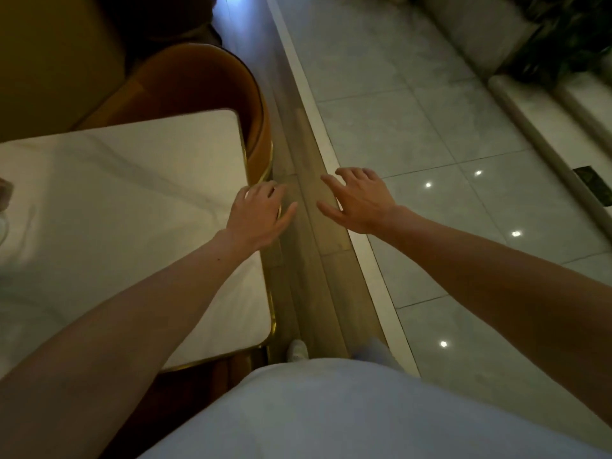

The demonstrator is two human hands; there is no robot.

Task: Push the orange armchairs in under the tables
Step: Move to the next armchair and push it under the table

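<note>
Both hands out in front, holding nothing.

Left hand: fingers spread and loosely bent, over the right edge of the desk. Can't tell whether they touch it.

Right hand: fingers spread, slightly curled, in the air over the wood floor strip. Near the left hand, not touching it.

Armchair: orange, curved back, gold trim at the base. It sits at the desk's far end, with the front of the seat hidden under the desk corner and the back sticking out past it. It's ahead of both hands and neither touches it.

Desk: white marbled top, rounded corners, gold rim. A dark gold-edged shape sits under the near end, too dim to identify.

Right of the wood strip is a pale border, then glossy grey tiles with light spots. Plant top right. White shoe on the wood strip beside the desk's near corner. Pale shirt fills the bottom of the view.
</note>
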